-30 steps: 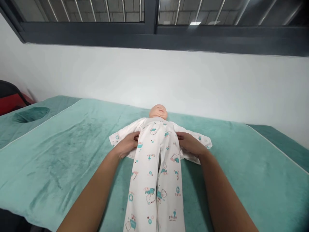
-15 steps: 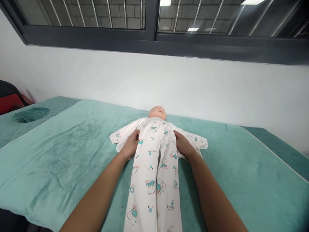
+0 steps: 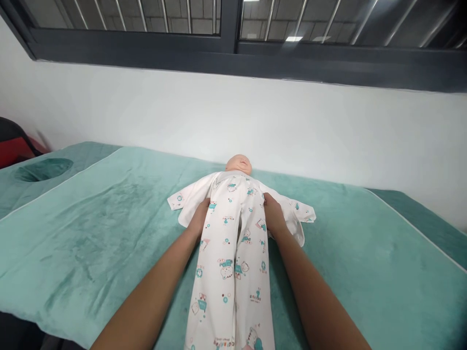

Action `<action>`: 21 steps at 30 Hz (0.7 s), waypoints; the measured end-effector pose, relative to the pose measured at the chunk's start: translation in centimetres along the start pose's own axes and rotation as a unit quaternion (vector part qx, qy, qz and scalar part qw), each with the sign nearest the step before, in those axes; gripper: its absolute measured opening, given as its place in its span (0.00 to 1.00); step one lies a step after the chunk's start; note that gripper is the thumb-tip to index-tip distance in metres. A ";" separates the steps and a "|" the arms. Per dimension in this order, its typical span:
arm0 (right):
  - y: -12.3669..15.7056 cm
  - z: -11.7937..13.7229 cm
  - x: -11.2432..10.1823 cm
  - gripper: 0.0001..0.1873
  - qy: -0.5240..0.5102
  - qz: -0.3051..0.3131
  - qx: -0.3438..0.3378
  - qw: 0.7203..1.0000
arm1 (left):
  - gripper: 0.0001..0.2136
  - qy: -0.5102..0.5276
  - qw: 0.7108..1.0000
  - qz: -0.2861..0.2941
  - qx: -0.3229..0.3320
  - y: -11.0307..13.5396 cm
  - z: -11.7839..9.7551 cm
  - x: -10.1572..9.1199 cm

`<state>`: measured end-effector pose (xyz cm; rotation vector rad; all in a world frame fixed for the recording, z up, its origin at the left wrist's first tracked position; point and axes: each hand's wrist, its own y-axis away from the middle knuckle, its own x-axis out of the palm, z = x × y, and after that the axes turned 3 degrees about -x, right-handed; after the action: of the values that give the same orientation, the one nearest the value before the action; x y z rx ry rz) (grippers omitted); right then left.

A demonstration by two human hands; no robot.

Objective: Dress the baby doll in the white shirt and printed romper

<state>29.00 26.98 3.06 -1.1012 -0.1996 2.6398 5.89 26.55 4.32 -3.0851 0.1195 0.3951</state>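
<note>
Between the wall (image 3: 310, 131) and the person's body, one doll (image 3: 239, 164) lies on its back on a green padded bed (image 3: 102, 218), its head at the far edge, just beside the wall. One pair of patterned trousers (image 3: 221, 243) lies along the doll's front, running from near its neck toward the person; both trouser legs run out at the bottom of the view. One white top (image 3: 199, 192) shows from under the trousers, its two sleeves spread outward and its loose hem showing on both sides.

Two hands are at work, one on each side. The left hand (image 3: 199, 216) lies against one side edge of the trousers, the right hand (image 3: 273, 214) against the other. Both touch the fabric with fingers bent inward; the fingertips are hidden, so I cannot tell whether either hand is clenched on the cloth.

Left and right of the forearms, wide stretches of green cloth give side room, while the wall limits reach forward. Two pale seams cross the bed, one toward each end; past the left one is one round hollow (image 3: 44, 169). At lower left the bed's near edge shows above something dark. One red-and-black object (image 3: 16, 150) stands at far left, cut off. Above, one dark window frame (image 3: 228, 56) borders two barred panes.
</note>
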 end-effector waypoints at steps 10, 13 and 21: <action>2.0 0.9 -4.1 0.14 -0.049 0.162 -0.162 0.972 | 0.12 0.033 0.994 0.107 0.002 1.8 -2.4 -1.8; 3.6 0.9 -4.5 0.21 -0.007 0.180 -0.293 0.939 | 0.18 0.097 0.983 0.155 0.012 1.9 -1.4 -1.6; 9.4 1.8 -3.0 0.20 0.103 0.127 -0.319 0.933 | 0.22 0.196 0.965 0.172 -0.031 2.2 -1.6 -1.1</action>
<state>27.87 17.08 4.21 -1.6871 -0.9869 2.7172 5.04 24.37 6.08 -3.1567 0.6670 -0.2195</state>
